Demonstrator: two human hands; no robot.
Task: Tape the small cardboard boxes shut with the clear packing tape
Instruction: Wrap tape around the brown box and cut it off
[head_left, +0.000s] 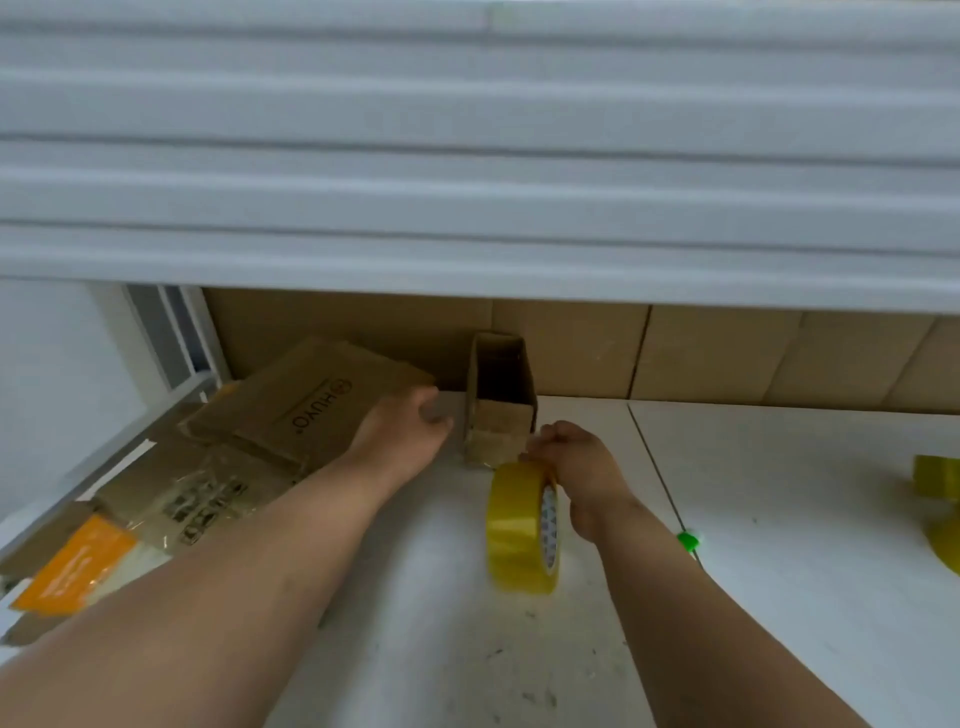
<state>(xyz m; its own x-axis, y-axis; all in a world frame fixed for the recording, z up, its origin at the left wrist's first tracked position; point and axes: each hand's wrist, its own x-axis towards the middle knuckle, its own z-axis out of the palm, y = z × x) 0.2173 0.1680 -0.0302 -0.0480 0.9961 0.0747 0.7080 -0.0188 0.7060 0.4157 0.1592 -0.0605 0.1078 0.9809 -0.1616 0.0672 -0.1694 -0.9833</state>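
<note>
— Two bare arms are seen closest. What is held?

— Yellowish tape roll (523, 527) is gripped by the right hand (579, 467). Left hand (410, 431) fingers are curled on a flap beside the small box (501, 402).

— Is the box taped?

— Not yet, it seems. It is seen open, between both hands, on the white surface (779, 571).

A scuffed white tabletop (779, 519) with a thin dark seam is stretching across the lower view, catching soft, even light. A row of flat brown cardboard panels (701, 353) is standing upright along its far edge. Above, pale grey ribbed horizontal slats (467, 156) are overhanging. A white metal frame (171, 332) is showing at left.
</note>
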